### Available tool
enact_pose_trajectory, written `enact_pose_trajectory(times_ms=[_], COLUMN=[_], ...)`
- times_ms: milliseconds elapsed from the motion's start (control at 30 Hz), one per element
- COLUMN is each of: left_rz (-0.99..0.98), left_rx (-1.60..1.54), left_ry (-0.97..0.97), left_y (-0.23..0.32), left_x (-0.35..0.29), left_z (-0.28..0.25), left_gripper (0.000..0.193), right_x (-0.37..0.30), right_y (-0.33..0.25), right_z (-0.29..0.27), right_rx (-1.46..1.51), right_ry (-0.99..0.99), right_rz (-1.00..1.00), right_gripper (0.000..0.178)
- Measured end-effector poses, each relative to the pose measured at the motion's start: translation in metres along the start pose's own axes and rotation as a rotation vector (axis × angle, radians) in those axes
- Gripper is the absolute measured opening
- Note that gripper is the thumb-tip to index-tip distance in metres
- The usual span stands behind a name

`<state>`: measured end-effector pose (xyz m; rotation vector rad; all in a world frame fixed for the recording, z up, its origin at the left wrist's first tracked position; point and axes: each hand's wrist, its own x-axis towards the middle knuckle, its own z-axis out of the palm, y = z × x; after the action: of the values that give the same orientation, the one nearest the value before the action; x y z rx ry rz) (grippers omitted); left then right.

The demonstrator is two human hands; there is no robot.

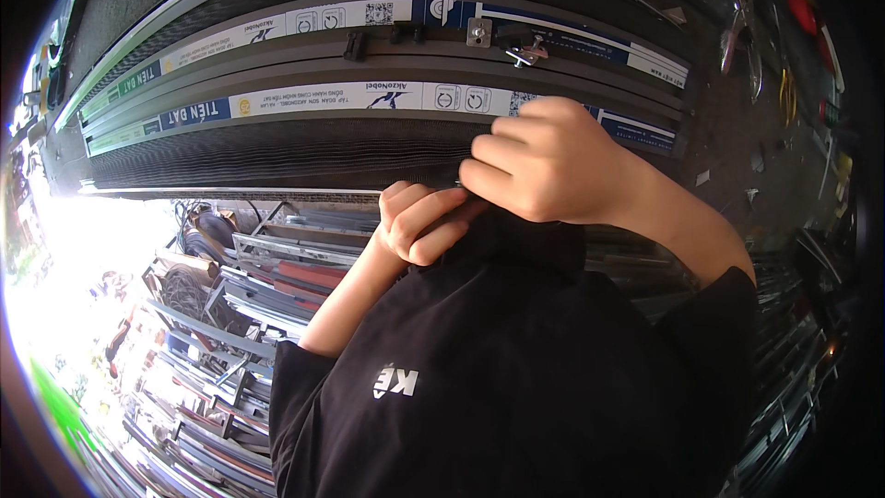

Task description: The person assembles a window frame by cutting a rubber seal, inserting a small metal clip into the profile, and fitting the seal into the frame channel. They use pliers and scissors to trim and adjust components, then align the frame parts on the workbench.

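Observation:
My left hand and my right hand meet at the near edge of the workbench, close to my black shirt. Both have curled fingers, with the fingertips nearly touching. A tiny shiny bit shows between them, but what they pinch is mostly hidden. Just beyond lie dark grey metal profiles, a nearer one with a printed film strip and a farther one with a similar film strip. On them rest a small metal plate, a silver metal fitting and a black plastic piece.
A dark ribbed mat lies along the bench front. Toward the right on the bench are a hand tool and a yellow wire loop. Racks of long metal bars stand below on the left, beside bright glare.

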<state>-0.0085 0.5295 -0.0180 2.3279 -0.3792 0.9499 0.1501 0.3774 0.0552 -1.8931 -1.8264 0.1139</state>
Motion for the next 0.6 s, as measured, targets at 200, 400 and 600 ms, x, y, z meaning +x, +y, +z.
enact_pose_trajectory(times_ms=[200, 400, 600], left_rz=[-0.042, -0.113, -0.269], left_rx=[0.091, 0.045, -0.003], left_ry=[0.062, -0.256, -0.495], left_y=[0.003, 0.006, -0.018], left_x=[-0.001, 0.042, 0.065], left_z=[0.007, -0.011, -0.042], left_gripper=[0.074, 0.032, 0.028], right_x=[0.026, -0.050, -0.073], right_y=[0.000, -0.040, -0.088], right_z=[0.006, -0.072, -0.021], right_rx=[0.058, 0.648, 1.494], right_ry=[0.047, 0.331, 0.065], right_rz=[0.098, 1.006, 1.283], right_gripper=[0.017, 0.014, 0.034])
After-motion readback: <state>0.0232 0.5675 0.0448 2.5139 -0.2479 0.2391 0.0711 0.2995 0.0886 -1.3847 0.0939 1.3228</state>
